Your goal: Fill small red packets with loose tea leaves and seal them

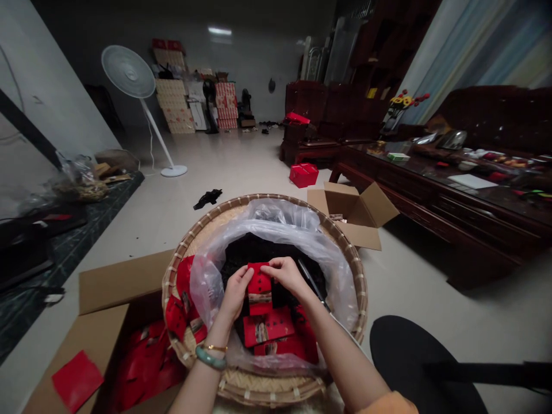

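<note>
Left hand (236,290) clamped on the upper left corner of a red packet (259,283), thumb and fingers together; right hand (282,272) likewise pinches the upper right corner. Packet upright between the two, dark dots down its upper part, a pale printed band lower down, held over the mouth of a clear bag (342,282). Bag sits open inside a round wicker basket (361,276); black stuff (241,247) fills its far part, further packets (276,326) lie in the near part, just below the held one. Slim dark rod (311,280) in the bag, just beside the right forearm. Left wrist wears a green bangle (210,359) and a thin gold one. More red pieces (184,279) between bag and basket wall, left side. Carton (125,280) near the basket at left, red pieces inside, a red square (77,379) on its flap. Second carton (363,234) open beyond the basket's right rim; red box (304,175) on the floor behind it. Dark wooden counter (431,192) at right; white fan (129,72) stands far left
</note>
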A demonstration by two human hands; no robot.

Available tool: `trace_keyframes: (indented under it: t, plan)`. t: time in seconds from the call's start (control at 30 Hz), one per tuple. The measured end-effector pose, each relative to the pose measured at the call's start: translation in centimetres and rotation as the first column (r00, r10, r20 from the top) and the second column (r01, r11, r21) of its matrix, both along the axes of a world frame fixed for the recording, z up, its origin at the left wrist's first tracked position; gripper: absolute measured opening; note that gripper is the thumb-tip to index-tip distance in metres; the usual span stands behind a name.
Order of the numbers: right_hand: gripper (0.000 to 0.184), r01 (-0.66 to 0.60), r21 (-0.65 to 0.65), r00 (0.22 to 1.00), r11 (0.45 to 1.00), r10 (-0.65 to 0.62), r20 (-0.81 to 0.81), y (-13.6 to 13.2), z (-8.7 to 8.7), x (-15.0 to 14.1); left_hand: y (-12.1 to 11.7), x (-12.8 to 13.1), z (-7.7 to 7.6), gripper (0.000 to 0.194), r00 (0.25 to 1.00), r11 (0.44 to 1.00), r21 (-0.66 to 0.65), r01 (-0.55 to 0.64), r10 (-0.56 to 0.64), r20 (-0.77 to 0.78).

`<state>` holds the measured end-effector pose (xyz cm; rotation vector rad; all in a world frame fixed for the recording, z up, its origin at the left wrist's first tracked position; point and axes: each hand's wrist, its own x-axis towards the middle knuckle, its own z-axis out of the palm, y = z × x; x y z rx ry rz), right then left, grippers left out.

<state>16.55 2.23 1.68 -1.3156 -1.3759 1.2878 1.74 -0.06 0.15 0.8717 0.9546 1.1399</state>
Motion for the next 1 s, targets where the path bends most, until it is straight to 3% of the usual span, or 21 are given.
trace_keyframes:
  t: [0.13,0.33,0.47,0.6,0.7,0.77,0.83,0.93,1.0]
  plan:
    - [0.029,0.014,-0.059,0.998,0.998,-0.017,-0.053,-0.3,-0.5,0.3,0.4,0.1,-0.5,0.034,0.998,0.999,-0.029,-0.034,0.032,-0.057]
    - [0.031,0.049,-0.087,0.997,0.995,-0.054,-0.063,-0.5,-1.8,0.3,0.1,0.4,-1.2,0.035,0.997,0.993,-0.099,-0.055,0.049,-0.067]
    - [0.029,0.085,-0.067,0.992,0.994,-0.09,-0.086,-0.7,-2.5,-0.3,-0.4,0.5,-0.7,0.04,0.999,0.99,-0.138,0.013,-0.008,0.035]
    - [0.022,0.105,0.039,0.993,0.994,-0.106,0.046,-1.1,-2.4,-0.8,-1.0,0.6,-1.0,0.05,0.982,0.941,-0.286,0.184,-0.164,0.092]
    - [0.019,0.087,0.173,0.967,0.981,-0.125,0.224,-1.7,-1.9,0.1,-1.0,0.7,-1.5,0.05,0.986,0.94,-0.301,0.163,-0.146,0.076]
    - [0.02,0.082,0.313,0.897,0.946,-0.207,0.391,-2.4,-1.6,1.5,-0.9,0.6,-1.6,0.051,0.991,0.943,-0.306,0.133,-0.119,0.066]
    - [0.036,0.094,0.419,0.738,0.903,-0.345,0.579,-3.3,-1.8,3.2,-0.7,0.4,-1.5,0.05,0.993,0.94,-0.324,0.111,-0.094,0.067]
    - [0.058,0.135,0.358,0.486,0.924,-0.376,0.789,-4.7,-2.8,5.4,-0.8,0.3,-1.1,0.047,0.993,0.936,-0.337,0.104,-0.081,0.083]
    - [0.058,0.143,0.288,0.43,0.947,-0.322,0.843,-5.2,-3.7,6.2,-0.9,0.2,-0.8,0.046,0.992,0.936,-0.335,0.11,-0.084,0.09]
